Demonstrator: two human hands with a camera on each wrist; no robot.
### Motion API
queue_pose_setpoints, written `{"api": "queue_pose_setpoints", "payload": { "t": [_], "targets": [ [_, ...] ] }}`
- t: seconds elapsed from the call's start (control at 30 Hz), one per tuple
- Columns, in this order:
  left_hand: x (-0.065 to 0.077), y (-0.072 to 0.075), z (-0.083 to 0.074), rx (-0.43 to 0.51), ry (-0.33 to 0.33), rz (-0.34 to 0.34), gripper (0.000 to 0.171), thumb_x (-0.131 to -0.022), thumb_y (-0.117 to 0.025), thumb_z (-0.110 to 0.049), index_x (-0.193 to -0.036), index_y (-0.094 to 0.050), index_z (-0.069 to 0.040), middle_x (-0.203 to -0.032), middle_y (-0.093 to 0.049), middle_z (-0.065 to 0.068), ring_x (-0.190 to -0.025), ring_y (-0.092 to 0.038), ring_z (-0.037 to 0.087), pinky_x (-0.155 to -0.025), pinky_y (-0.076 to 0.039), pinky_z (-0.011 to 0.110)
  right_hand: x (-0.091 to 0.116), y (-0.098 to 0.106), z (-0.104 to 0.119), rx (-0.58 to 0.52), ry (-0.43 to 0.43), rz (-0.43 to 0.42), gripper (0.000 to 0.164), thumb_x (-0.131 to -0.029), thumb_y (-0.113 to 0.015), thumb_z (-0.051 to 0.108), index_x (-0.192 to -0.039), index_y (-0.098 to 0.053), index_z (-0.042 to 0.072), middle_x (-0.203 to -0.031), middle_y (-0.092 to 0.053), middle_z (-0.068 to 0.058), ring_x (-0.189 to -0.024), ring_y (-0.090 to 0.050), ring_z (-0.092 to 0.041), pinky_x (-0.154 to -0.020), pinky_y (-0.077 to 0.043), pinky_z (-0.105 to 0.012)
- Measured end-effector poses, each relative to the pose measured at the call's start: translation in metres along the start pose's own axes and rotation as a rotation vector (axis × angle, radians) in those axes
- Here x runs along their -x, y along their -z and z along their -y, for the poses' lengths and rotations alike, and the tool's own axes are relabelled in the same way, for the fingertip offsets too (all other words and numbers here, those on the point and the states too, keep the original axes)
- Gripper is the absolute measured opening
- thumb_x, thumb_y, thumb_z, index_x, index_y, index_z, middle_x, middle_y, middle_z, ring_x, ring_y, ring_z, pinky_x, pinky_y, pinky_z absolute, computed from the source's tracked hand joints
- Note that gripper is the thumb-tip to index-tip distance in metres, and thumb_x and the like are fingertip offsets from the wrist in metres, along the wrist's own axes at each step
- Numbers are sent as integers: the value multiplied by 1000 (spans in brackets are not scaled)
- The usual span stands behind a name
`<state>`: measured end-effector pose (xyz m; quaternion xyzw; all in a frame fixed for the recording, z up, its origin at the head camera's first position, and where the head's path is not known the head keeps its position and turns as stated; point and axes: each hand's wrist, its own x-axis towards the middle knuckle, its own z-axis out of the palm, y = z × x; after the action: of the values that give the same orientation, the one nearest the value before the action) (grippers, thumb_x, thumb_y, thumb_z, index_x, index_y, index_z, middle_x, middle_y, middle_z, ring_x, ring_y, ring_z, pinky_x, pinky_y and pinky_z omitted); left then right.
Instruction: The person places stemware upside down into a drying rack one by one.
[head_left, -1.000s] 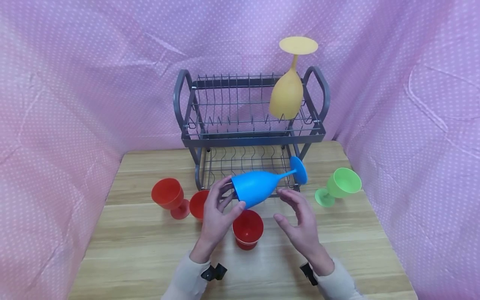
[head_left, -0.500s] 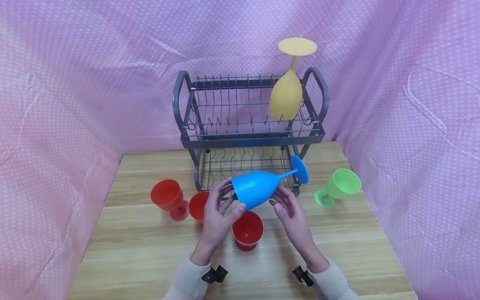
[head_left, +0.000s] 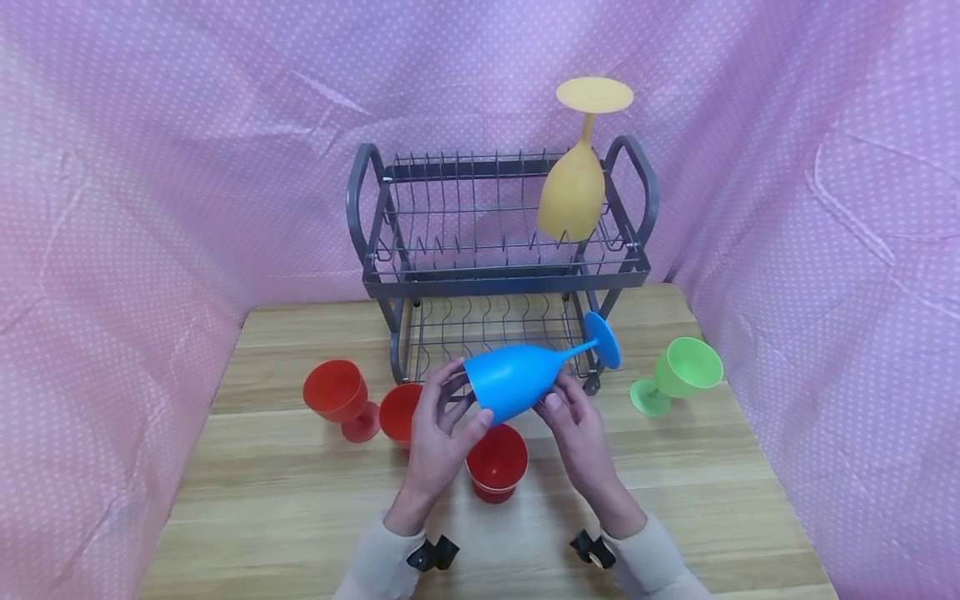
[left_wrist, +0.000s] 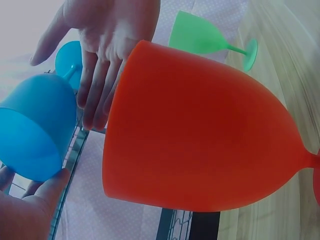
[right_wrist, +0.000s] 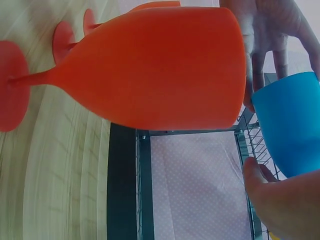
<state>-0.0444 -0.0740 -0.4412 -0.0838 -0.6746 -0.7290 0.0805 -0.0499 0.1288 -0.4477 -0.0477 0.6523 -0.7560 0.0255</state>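
Observation:
A blue goblet (head_left: 513, 382) is held tilted on its side above the table, rim to the left and foot to the upper right. My left hand (head_left: 437, 446) grips it at the rim, thumb in front and fingers at the far side. Close under the stem end of the bowl is my right hand (head_left: 583, 442), its fingers extended along the bowl in the left wrist view. Below and between the hands a red goblet (head_left: 497, 458) stands upright; it fills much of both wrist views and hides part of the right hand in the left wrist view.
Behind the hands stands a two-tier dark dish rack (head_left: 506, 285), with a yellow goblet (head_left: 573, 192) upside down on its upper tier. Two more red goblets stand at left, the outer red goblet (head_left: 336, 392) among them. A green goblet (head_left: 688, 367) stands at right.
My right hand has moved in from the right and now reaches the blue goblet's lower bowl. The left hand keeps its hold, nearly still.

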Motion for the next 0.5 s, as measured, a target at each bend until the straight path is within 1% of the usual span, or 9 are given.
{"api": "queue_pose_setpoints", "payload": {
  "t": [0.1, 0.23, 0.3, 0.5],
  "targets": [
    [1, -1, 0, 2, -6, 1, 73, -87, -78, -13, -150, -41, -11, -150, -45, 7, -137, -48, 34, -103, -50, 55, -1, -2, 1, -27, -8, 4, 51, -108, -49, 18, -155, -36, 0, -155, -47, -21, -140, -51, -37, -106, -48, -44],
    [2, -1, 0, 8, -8, 4, 73, -87, -78, -14, -150, -40, -12, -151, -45, 6, -137, -48, 34, -102, -52, 48, -1, -4, 2, -35, -9, 6, 53, -108, -49, 19, -156, -34, 1, -156, -45, -20, -142, -48, -41, -105, -49, -42],
    [2, -1, -1, 11, -4, 5, 74, -87, -78, -14, -150, -40, -12, -150, -45, 6, -136, -48, 34, -102, -53, 45, -1, -5, 2, -39, -5, 6, 54, -108, -50, 19, -156, -33, 1, -157, -44, -21, -142, -47, -42, -105, -48, -42],
    [4, -2, -2, 27, -8, 9, 75, -87, -78, -13, -150, -39, -11, -150, -44, 7, -136, -48, 34, -101, -54, 43, 0, -7, 2, -65, 1, 14, 58, -108, -50, 20, -159, -29, 2, -160, -40, -19, -145, -44, -41, -106, -48, -41]
  ]
}}
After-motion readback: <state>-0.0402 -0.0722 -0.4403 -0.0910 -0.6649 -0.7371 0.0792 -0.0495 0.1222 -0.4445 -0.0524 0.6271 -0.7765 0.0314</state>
